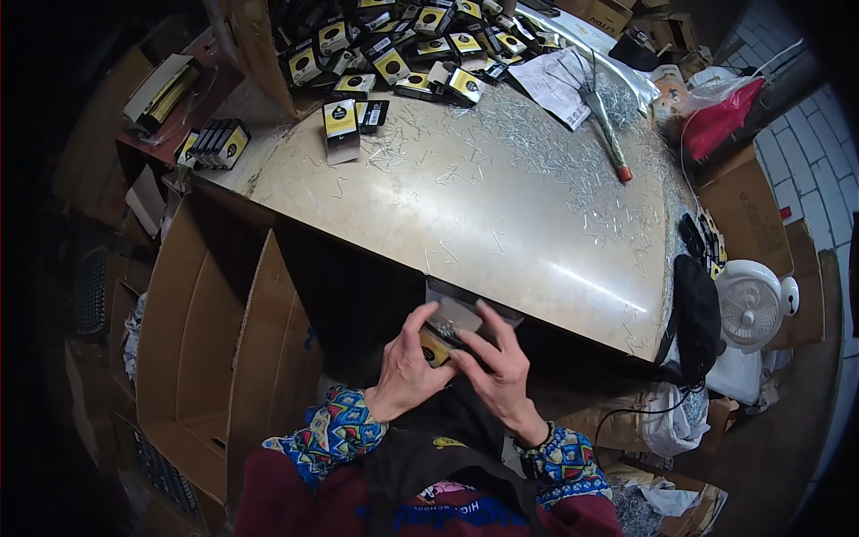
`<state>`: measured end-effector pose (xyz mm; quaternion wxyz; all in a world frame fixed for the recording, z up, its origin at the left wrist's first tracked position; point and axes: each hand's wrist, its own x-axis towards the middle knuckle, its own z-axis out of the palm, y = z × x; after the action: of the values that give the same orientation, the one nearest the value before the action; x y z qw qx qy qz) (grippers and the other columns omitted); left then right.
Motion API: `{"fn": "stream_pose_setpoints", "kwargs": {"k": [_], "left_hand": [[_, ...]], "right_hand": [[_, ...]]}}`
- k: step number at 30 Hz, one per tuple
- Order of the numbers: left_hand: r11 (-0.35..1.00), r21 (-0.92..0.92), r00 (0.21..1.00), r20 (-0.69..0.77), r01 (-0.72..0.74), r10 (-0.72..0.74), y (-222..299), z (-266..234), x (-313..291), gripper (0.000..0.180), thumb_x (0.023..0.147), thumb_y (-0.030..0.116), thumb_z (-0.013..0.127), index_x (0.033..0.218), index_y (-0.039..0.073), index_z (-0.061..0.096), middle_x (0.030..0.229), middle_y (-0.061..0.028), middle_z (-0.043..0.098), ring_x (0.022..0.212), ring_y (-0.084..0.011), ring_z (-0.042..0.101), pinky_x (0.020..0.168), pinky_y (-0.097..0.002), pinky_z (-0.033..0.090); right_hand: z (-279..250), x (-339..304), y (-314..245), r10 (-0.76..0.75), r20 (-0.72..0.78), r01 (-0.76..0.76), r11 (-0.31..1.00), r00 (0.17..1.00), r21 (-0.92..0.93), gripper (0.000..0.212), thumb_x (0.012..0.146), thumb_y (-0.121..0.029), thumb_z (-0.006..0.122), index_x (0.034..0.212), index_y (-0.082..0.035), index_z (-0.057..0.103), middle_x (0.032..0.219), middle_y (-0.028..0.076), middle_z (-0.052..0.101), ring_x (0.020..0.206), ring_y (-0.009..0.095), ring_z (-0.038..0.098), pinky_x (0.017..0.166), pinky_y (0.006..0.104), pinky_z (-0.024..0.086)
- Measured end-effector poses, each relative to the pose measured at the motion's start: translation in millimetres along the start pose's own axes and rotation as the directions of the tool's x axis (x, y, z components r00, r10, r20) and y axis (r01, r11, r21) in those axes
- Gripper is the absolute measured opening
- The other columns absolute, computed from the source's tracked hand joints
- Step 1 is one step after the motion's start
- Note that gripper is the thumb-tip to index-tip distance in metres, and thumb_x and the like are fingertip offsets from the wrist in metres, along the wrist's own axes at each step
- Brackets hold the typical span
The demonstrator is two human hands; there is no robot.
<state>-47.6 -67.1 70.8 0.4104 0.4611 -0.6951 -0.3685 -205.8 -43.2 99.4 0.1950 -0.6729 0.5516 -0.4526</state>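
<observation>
Between my two hands, at the table's near edge, is a small black and yellow cardboard box [436,350] with its grey inner flap standing up. Shiny metal bits show at its mouth. My left hand [404,369] is closed around the box's left side, thumb and fingers on it. On the other side my right hand [497,369] grips the box, with a finger at the raised flap. Both hands are slightly blurred. Loose bent wire hooks [445,252] lie on the tabletop [528,259] just beyond.
A heap of similar boxes [391,64] covers the table's far side. One open box [341,123] stands nearer, and several stand in a row [220,143] at left. A pronged tool [610,139] lies by paper [548,88]. Cardboard cartons [192,331] flank me left; a white fan [750,306], right.
</observation>
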Motion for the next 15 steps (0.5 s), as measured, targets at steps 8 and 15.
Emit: {"fn": "stream_pose_setpoints", "kwargs": {"k": [8,15], "left_hand": [[0.985,0.171,0.999,0.037,-0.024,0.018,11.7,-2.5,6.6,0.064,0.07,0.012,0.077,0.122,0.003,0.04,0.1,-0.0183,0.058,0.09,-0.0388,0.063,0.074,-0.0419,0.052],[0.972,0.236,0.994,0.111,-0.019,-0.007,5.7,-1.0,4.3,0.062,0.071,0.011,0.075,0.121,0.0,0.04,0.102,-0.0195,0.052,0.093,-0.0388,0.057,0.075,-0.0424,0.05]], "right_hand": [[10.2,-4.4,-9.9,0.412,0.125,-0.415,0.755,0.902,0.508,0.021,0.087,0.0,0.067,0.108,0.006,0.069,0.104,0.014,0.071,0.1,0.015,0.065,0.087,0.0249,0.052],[16.4,-4.1,-12.7,0.538,0.077,-0.517,0.747,0.839,0.419,0.021,0.087,-0.001,0.069,0.107,0.004,0.07,0.096,0.009,0.072,0.083,0.008,0.064,0.076,0.0204,0.052]]}}
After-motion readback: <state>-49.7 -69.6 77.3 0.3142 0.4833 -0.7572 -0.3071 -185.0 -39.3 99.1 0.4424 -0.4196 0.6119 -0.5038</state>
